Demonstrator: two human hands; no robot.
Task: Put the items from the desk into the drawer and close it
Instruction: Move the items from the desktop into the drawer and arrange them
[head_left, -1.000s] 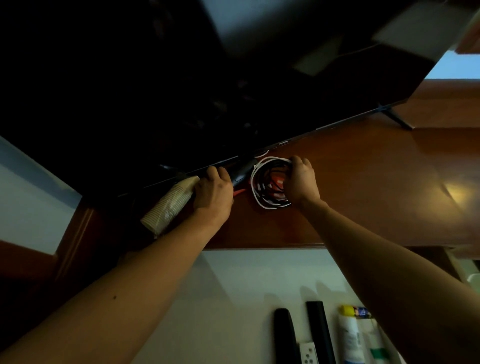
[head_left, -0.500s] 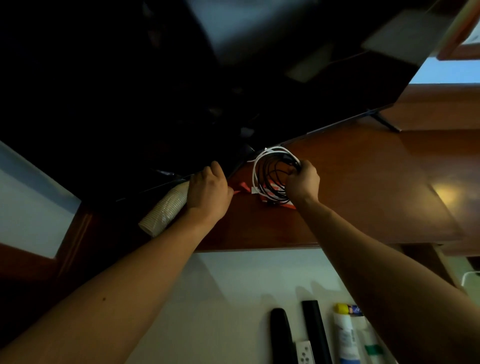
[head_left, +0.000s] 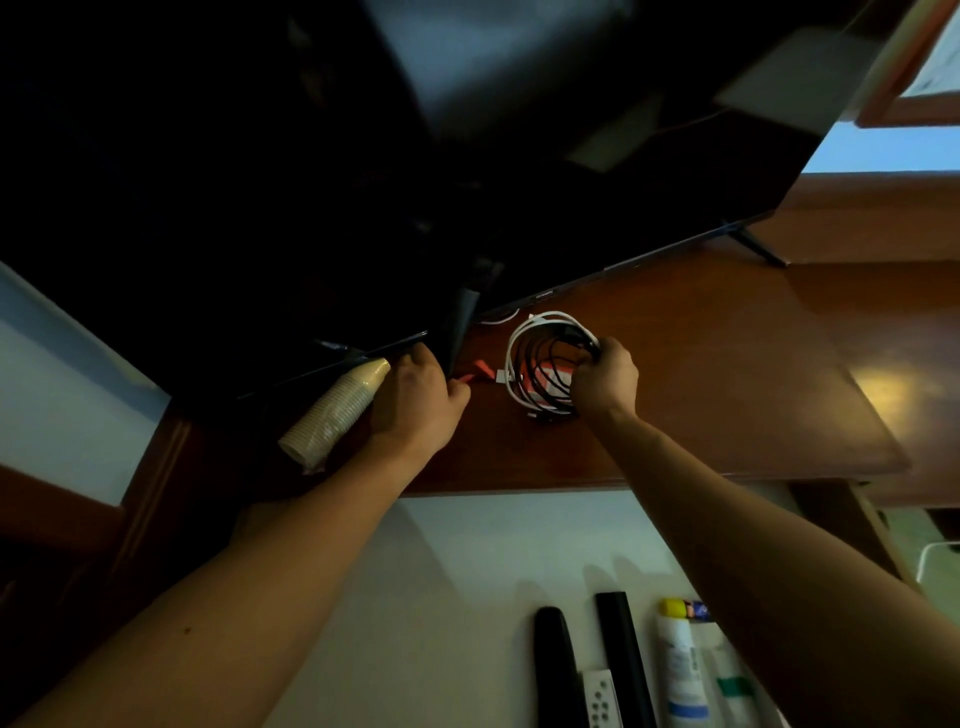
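Note:
My right hand (head_left: 605, 382) grips a coil of white and black cables (head_left: 535, 358), lifted and tilted above the brown desk (head_left: 727, 374); a red cable (head_left: 480, 371) trails under it. My left hand (head_left: 418, 400) is closed on a stack of beige paper cups (head_left: 337, 413) that lies on its side at the desk's left, partly under the dark television (head_left: 467, 156). Below the desk edge the open white drawer (head_left: 457, 582) holds two black remotes (head_left: 556, 670), a small white remote (head_left: 601, 704) and tubes (head_left: 678, 670).
The television's stand leg (head_left: 460, 325) stands between my hands, another leg (head_left: 756, 248) at the far right. The right half of the desk shows a lamp glare (head_left: 883, 389). A dark wooden frame (head_left: 156, 467) borders the left.
My right hand has lifted the cable coil off the desk and tilted it upright, uncovering the red cable. My left hand has kept its hold on the cups.

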